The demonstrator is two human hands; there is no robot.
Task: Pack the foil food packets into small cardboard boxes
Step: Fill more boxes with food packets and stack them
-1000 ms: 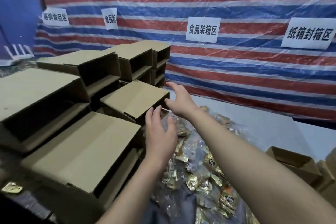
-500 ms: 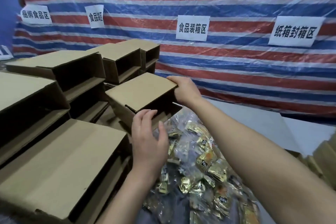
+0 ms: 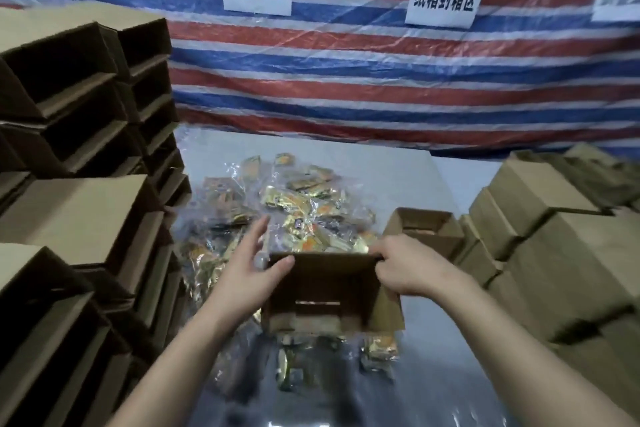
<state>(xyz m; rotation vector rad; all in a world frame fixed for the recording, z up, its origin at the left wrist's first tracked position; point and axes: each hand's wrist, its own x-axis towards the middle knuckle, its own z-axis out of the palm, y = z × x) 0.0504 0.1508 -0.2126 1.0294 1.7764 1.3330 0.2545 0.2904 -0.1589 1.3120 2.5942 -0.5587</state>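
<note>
A small open cardboard box (image 3: pixel 329 291) is held over the pile of foil food packets (image 3: pixel 294 211), its open side facing me and nothing visible inside. My right hand (image 3: pixel 408 263) grips the box's upper right edge, fingers curled over the rim. At the box's left side is my left hand (image 3: pixel 247 267), fingers spread and straight, its thumb touching the upper left corner. The gold and orange packets lie in clear plastic on the table, some showing below the box.
Stacks of empty open boxes (image 3: pixel 86 156) fill the left side. Closed boxes (image 3: pixel 554 236) are piled at the right, with one open box (image 3: pixel 426 225) in front of them. A striped tarp (image 3: pixel 346 73) with paper signs hangs behind.
My right hand has pulled a box off the left stack and brought it down over the packet pile in front of me. My left hand moved to its left side. The view swung right.
</note>
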